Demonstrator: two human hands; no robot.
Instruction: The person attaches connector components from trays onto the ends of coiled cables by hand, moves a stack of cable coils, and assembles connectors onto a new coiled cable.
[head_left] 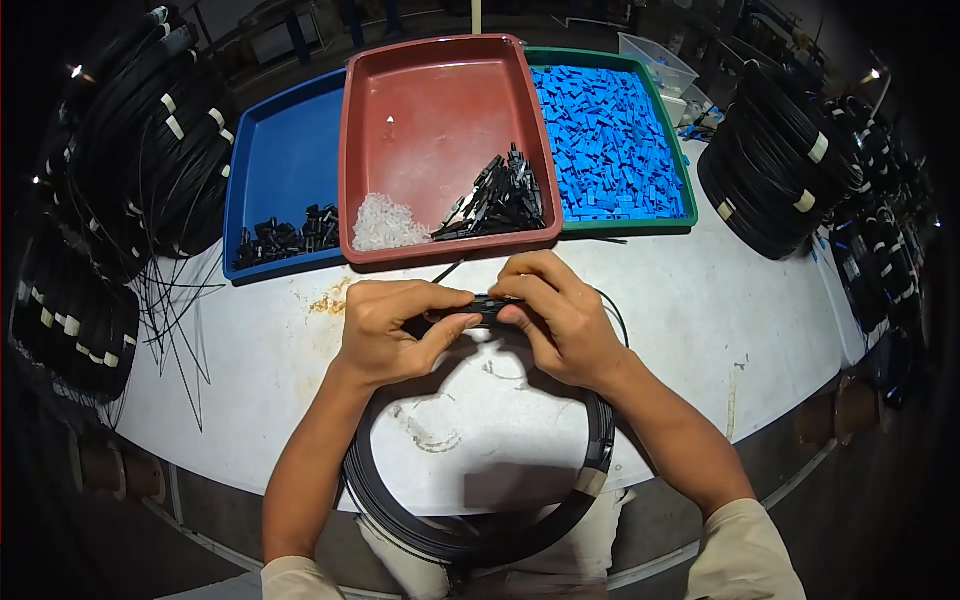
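Between the fingertips of both hands is a small black connector-like part (pixel 487 313) with a hint of blue along its upper edge. My left hand (pixel 398 328) pinches its left end with thumb and index finger. At the other end, the thumb and fingers of my right hand (pixel 562 318) press on it. A coil of black cable (pixel 440 540) hangs below the hands, partly over the table's near edge, with a pale tape band (pixel 591 482) round its right side. One thin strand curves up beside my right hand. Fingers hide much of the part.
A red tray (pixel 440 100) with clear pieces (pixel 387 222) and black parts (pixel 500 195) overlaps a blue tray (pixel 285 120) holding black parts and a green tray (pixel 683 170) full of blue pieces (pixel 605 140). Cable coils are stacked left (pixel 150 150) and right (pixel 780 160) of the white table (pixel 720 320).
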